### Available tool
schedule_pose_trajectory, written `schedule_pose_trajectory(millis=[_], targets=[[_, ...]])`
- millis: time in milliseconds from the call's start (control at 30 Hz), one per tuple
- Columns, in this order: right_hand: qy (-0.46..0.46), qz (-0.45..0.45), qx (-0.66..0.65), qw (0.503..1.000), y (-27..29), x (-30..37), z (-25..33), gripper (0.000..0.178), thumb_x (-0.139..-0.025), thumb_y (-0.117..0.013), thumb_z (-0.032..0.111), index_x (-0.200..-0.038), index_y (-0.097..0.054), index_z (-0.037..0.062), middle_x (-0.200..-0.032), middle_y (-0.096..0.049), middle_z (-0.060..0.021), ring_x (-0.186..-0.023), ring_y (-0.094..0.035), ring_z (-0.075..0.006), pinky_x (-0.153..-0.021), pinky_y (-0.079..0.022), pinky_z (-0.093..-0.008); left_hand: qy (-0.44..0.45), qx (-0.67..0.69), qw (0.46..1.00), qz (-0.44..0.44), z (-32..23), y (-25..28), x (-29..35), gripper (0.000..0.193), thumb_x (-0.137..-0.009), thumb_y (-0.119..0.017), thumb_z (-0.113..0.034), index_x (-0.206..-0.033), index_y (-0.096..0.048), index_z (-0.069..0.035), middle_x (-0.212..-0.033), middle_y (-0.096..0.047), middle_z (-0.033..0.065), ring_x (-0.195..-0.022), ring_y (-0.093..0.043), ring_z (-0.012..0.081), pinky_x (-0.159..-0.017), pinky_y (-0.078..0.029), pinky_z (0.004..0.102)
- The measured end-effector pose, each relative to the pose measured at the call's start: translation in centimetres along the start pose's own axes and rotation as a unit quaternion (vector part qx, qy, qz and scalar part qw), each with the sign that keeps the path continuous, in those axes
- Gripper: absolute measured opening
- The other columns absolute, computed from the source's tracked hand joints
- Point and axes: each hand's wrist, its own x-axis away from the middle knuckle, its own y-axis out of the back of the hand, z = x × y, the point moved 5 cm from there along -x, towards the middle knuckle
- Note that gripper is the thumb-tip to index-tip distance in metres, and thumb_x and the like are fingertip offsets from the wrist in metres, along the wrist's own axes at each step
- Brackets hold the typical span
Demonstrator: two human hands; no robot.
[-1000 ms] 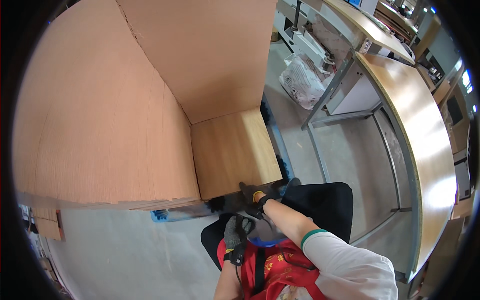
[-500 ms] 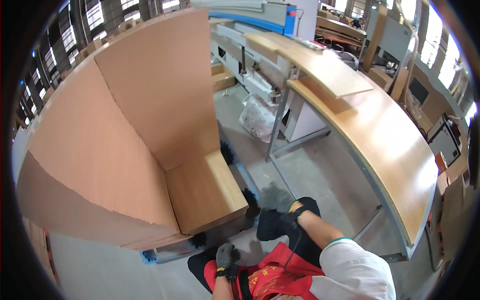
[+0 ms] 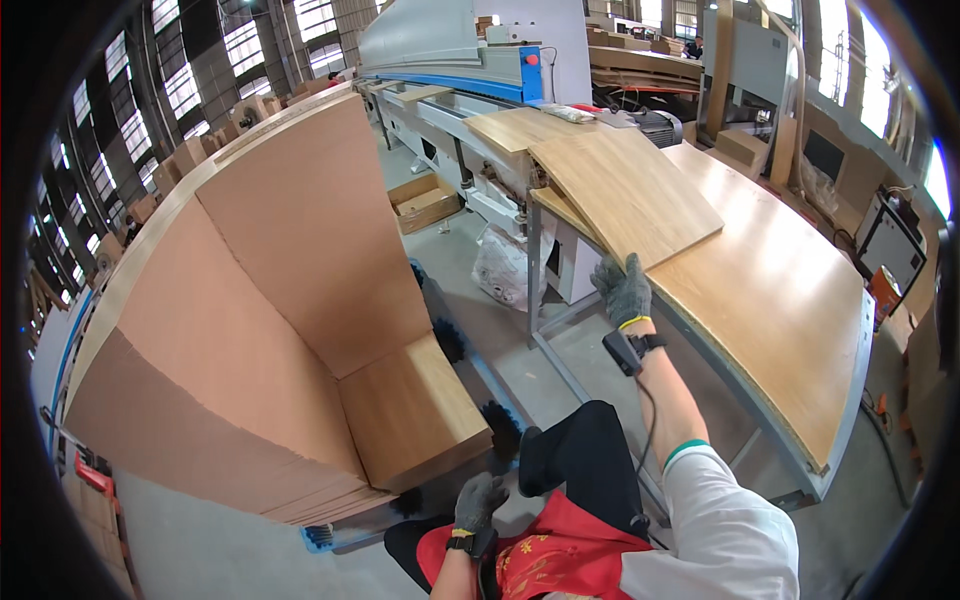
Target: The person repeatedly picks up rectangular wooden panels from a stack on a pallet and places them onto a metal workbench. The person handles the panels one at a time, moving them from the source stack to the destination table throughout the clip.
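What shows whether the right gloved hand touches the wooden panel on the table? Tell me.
Touching. The head view shows the right hand with its gloved fingers lying on the near corner edge of the tilted wooden panel, with no gap between them.

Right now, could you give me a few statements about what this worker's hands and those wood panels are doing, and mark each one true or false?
1. The right hand rests at the near edge of a wood panel on the table. True.
2. Both hands are bare. False: both wear grey gloves.
3. The left hand hangs low near the person's lap, holding nothing. True.
4. The big stack of panels sits on the person's right. False: it is on the left.
5. The right wrist carries a small black device. True.
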Motion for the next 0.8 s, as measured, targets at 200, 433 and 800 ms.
schedule_pose_trajectory(millis=[200,433,800], targets=[[-0.093,0.058,0.168,0.980,-4.8,14.6,-4.0,0.039,-0.097,-0.060,0.040,-0.101,-0.065,0.0009,-0.086,-0.069,-0.0113,-0.075,-0.069,-0.0244,-0.069,-0.057,-0.0393,0.059,0.409,0.904,0.105,-10.8,-6.8,-6.4,0.044,-0.100,-0.053,-0.028,-0.136,-0.047,-0.003,-0.129,-0.059,0.0166,-0.113,-0.061,0.0324,-0.100,-0.049,0.0479],[-0.060,0.060,0.387,0.918,6.0,24.4,-4.7,0.042,-0.101,-0.055,0.030,-0.130,-0.055,0.0005,-0.109,-0.068,-0.0093,-0.097,-0.066,-0.0240,-0.089,-0.052,-0.0356,0.024,0.186,0.968,0.168,-16.8,-13.6,-7.2,0.041,-0.095,-0.063,-0.022,-0.129,-0.055,0.000,-0.126,-0.061,0.0121,-0.106,-0.063,0.0223,-0.093,-0.053,0.0369],[-0.020,-0.017,0.343,0.939,7.1,25.1,-11.6,0.055,-0.076,-0.067,-0.002,-0.129,-0.058,0.0022,-0.110,-0.066,-0.0232,-0.101,-0.065,-0.0368,-0.085,-0.052,-0.0419,0.132,0.500,0.847,-0.122,-2.5,0.8,2.8,0.044,-0.090,-0.064,-0.011,-0.130,-0.050,0.001,-0.124,-0.061,0.0189,-0.111,-0.063,0.0345,-0.086,-0.060,0.0502]])
